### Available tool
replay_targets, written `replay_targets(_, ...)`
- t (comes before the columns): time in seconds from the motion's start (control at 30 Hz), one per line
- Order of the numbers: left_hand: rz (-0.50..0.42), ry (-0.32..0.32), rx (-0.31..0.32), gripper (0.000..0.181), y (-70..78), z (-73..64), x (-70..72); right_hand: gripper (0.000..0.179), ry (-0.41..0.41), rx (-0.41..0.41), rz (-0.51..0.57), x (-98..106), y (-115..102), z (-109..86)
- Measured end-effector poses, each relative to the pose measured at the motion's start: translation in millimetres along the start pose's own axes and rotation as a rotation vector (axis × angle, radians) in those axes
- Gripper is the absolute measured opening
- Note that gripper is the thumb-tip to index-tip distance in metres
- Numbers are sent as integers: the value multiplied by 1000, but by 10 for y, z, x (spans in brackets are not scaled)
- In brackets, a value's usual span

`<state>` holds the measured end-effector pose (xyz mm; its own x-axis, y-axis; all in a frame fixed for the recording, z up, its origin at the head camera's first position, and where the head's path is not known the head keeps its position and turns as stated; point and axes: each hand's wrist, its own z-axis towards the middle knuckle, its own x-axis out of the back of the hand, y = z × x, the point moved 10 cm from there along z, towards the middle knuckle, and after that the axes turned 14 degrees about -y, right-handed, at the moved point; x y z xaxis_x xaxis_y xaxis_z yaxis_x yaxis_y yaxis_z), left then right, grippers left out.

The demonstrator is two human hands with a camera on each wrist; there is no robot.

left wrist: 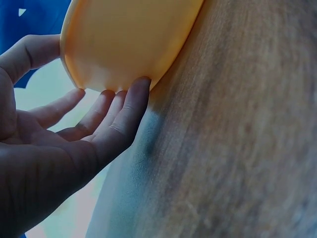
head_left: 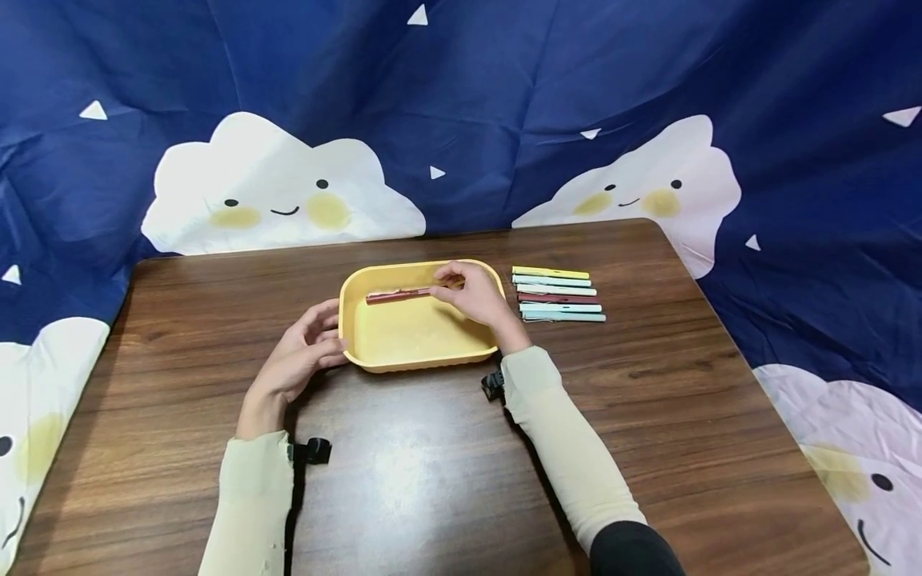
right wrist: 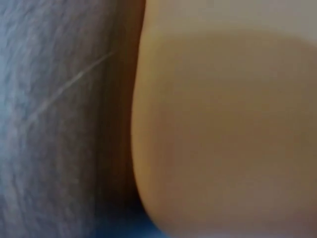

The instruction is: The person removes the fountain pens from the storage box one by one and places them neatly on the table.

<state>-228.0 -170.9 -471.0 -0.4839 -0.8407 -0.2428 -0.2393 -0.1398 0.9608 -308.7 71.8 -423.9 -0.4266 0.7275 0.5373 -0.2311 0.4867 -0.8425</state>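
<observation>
My right hand [head_left: 471, 296] reaches over the far right part of a yellow tray [head_left: 403, 336], its thumb and fingers pinching the right end of a dark red pen [head_left: 396, 296]. The pen lies roughly level inside the tray, clip along its upper side, its right end partly hidden by the fingers. At the tray's left end, my left hand [head_left: 306, 352] holds the outer wall. The left wrist view shows its fingers spread around that end, fingertips [left wrist: 141, 87] against the wall. Only the blurred tray wall [right wrist: 223, 124] shows in the right wrist view, with no fingers visible.
Right of the tray, several capped pens [head_left: 558, 296] lie side by side in a row: yellow, pale green, white, dark red and light blue. Everything stands on a brown wooden table [head_left: 691, 384]. A blue cloth with clouds [head_left: 468, 96] hangs behind its far edge.
</observation>
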Motion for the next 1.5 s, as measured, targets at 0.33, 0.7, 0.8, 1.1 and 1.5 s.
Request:
replay_targets(0.33, 19, -2, 10, 75, 13, -17, 5, 29, -124, -81, -151, -144, 67, 58)
replay_targets(0.7, 21, -1, 2, 74, 21, -10, 14, 25, -221, -165, -372, -234, 113, 89)
replay_targets(0.8, 15, -6, 3, 74, 7, -5, 10, 14, -227, -182, -386, -255, 124, 78)
replay_targets(1.1, 4, -1, 12, 75, -10, -2, 8, 6, -179, -164, -323, -202, 109, 48)
replay_targets(1.5, 7, -1, 10, 74, -3, -3, -1, 7, -117, -120, -283, -127, 64, 22)
